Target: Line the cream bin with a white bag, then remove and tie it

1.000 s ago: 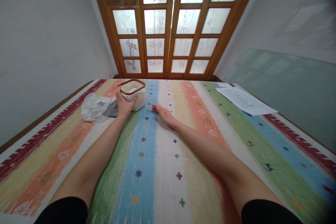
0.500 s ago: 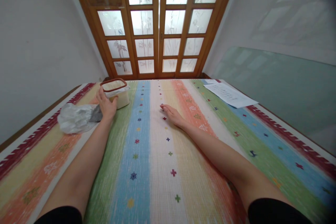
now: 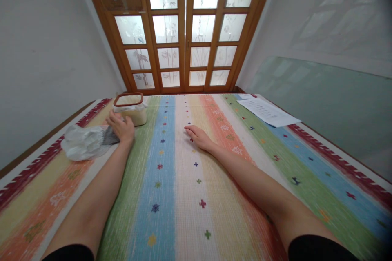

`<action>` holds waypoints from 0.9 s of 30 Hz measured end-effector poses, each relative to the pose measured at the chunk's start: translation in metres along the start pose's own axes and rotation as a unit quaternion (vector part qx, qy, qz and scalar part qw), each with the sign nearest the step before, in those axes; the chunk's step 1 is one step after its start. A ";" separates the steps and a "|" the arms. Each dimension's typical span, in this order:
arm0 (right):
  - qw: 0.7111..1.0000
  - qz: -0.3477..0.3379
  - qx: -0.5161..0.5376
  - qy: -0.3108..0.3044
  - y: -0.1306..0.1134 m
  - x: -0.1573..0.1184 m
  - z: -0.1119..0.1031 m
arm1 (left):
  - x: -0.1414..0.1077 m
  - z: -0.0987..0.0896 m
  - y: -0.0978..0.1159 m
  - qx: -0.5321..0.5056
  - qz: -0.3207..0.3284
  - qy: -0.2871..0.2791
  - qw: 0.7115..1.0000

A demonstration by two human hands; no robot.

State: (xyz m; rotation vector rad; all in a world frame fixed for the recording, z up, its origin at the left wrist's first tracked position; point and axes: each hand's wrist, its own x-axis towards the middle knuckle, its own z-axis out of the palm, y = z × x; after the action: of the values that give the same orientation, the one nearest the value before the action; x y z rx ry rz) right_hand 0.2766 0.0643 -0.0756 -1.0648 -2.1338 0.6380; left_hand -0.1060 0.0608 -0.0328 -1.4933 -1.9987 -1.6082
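Note:
My left hand (image 3: 121,127) is at the left part of the table, fingers apart and curved, just in front of a cream storage basket (image 3: 137,117) with a brown rim and a white lining. Its fingertips overlap the basket's near left side; whether they touch it I cannot tell. Left of that hand lies a crumpled white bundle (image 3: 82,142), like a bag or cloth, and a grey piece (image 3: 110,136) at its right end is partly behind the hand. My right hand (image 3: 198,137) rests on the middle of the tablecloth, empty, with its fingers loosely stretched out.
A striped, patterned tablecloth (image 3: 186,195) covers the table. Printed sheets of paper (image 3: 269,112) lie at the far right. Beyond the far edge stand wooden doors (image 3: 186,45) with glass panes; a greenish panel (image 3: 321,94) leans along the right wall.
The basket has shifted a little to the left and turned slightly. My left hand has drawn back from its side, and the white bundle sits slightly further left. My right hand has barely moved.

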 end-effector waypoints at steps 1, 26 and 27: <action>1.000 -0.007 -0.015 -0.001 0.000 0.000 0.000 | -0.005 0.002 0.008 0.008 0.025 0.017 1.000; 0.966 0.009 -0.236 -0.101 0.013 -0.005 -0.001 | -0.105 0.083 0.074 0.088 0.262 -0.508 0.816; 0.966 0.008 -0.238 -0.102 0.012 -0.005 -0.002 | -0.105 0.082 0.074 0.086 0.261 -0.506 0.817</action>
State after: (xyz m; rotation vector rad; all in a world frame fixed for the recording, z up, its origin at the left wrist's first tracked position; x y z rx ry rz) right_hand 0.2864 0.0672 -0.0844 -1.3128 -2.5373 0.2479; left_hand 0.0366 0.0602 -0.0878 -2.8271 -1.6880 -0.3568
